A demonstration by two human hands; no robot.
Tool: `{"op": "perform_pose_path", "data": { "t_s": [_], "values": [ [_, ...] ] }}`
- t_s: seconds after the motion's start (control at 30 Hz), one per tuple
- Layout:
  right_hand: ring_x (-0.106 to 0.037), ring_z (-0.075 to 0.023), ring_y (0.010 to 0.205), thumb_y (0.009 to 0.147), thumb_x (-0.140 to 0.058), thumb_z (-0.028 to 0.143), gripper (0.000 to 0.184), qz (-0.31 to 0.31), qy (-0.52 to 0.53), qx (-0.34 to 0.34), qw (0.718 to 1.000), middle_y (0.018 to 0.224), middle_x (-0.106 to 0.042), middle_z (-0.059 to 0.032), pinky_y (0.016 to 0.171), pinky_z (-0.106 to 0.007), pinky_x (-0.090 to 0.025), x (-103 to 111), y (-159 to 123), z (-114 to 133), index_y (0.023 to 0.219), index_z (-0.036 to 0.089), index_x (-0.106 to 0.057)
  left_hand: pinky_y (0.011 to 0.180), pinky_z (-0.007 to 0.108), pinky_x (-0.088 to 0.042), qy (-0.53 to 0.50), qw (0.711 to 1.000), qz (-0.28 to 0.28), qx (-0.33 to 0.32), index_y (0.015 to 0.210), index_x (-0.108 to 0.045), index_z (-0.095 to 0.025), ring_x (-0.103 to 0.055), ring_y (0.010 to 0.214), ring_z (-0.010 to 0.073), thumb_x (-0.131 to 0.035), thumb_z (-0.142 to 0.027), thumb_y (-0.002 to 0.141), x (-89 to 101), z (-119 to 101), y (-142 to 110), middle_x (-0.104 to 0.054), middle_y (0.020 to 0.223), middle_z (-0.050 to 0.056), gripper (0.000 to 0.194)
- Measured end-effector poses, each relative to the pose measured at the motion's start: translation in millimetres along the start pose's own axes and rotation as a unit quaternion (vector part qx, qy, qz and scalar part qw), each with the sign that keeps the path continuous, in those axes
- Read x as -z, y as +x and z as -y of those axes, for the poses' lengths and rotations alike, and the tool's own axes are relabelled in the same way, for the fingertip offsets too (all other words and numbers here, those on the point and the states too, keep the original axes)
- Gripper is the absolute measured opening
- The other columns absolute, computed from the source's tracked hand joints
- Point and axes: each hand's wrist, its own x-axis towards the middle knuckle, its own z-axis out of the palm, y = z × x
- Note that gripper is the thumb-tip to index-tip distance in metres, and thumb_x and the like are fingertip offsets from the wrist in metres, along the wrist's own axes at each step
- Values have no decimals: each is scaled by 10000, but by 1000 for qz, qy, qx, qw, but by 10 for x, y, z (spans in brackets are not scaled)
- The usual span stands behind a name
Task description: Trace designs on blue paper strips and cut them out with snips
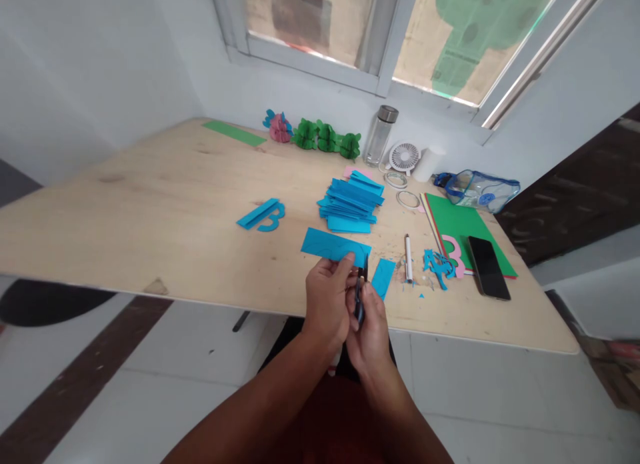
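Observation:
My left hand (pixel 327 294) pinches a blue paper strip (pixel 327 242) by its lower right part, and faint drawn lines show on the paper. My right hand (pixel 371 321) is closed around the handles of dark scissors (pixel 359 304), whose blades point up at the strip's right end. Just right of the blades lies a second blue paper piece (pixel 384 277). Beyond the strip sits a pile of blue paper strips (pixel 353 201). To the left are a folded blue strip and a cut curved blue shape (pixel 274 217).
A white pen (pixel 409 259), blue scraps (pixel 440 267), a pink paper cutout (pixel 455 254), green sheets (pixel 465 224) and a phone (pixel 487 267) lie right. Along the wall stand green paper figures (pixel 327 137), a glass bottle (pixel 380 137), a small fan (pixel 404 157) and a clear pouch (pixel 483 189).

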Motion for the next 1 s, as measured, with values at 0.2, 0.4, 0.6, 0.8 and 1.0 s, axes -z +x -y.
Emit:
{"op": "perform_pose_path", "data": {
  "t_s": [0.2, 0.4, 0.6, 0.8, 1.0],
  "values": [
    [-209, -44, 425, 736, -783, 548, 482, -7, 3, -4, 1000, 495, -404, 89, 409, -208, -143, 22, -3, -4, 591, 188, -497, 235, 161, -238, 6, 1000, 9, -4, 670, -502, -187, -369, 279, 54, -794, -423, 657, 2, 0, -20, -551, 481, -68, 375],
    [-219, -48, 424, 742, -769, 563, 501, 0, -3, -1, 1000, 490, -395, 87, 411, -213, -153, 28, -5, -7, 575, 190, -479, 204, 173, -222, 15, 1000, 6, -6, 660, -500, -197, -311, 260, 62, -779, -450, 676, -13, -17, -54, -475, 419, -88, 378],
    [-224, -50, 427, 741, -765, 564, 495, -2, -9, 6, 1000, 504, -404, 84, 411, -210, -158, 6, -18, 1, 581, 194, -478, 211, 170, -214, 3, 1000, 8, -7, 678, -513, -194, -355, 278, 71, -787, -450, 663, -18, -5, -55, -513, 458, -69, 376],
    [-219, -50, 426, 754, -754, 568, 498, -2, -11, 2, 1000, 492, -391, 87, 413, -213, -155, 20, -9, 2, 583, 192, -477, 227, 163, -220, -1, 1000, 5, -14, 654, -503, -190, -347, 275, 59, -793, -422, 657, -12, 17, -34, -503, 447, -73, 372],
    [-213, -48, 427, 750, -763, 565, 491, -1, -8, 0, 1000, 498, -397, 89, 416, -215, -149, 20, -16, 1, 597, 189, -488, 216, 171, -217, 0, 1000, 9, -9, 663, -506, -195, -332, 271, 64, -783, -409, 667, -6, 28, -40, -500, 441, -74, 350]
  ]
}}
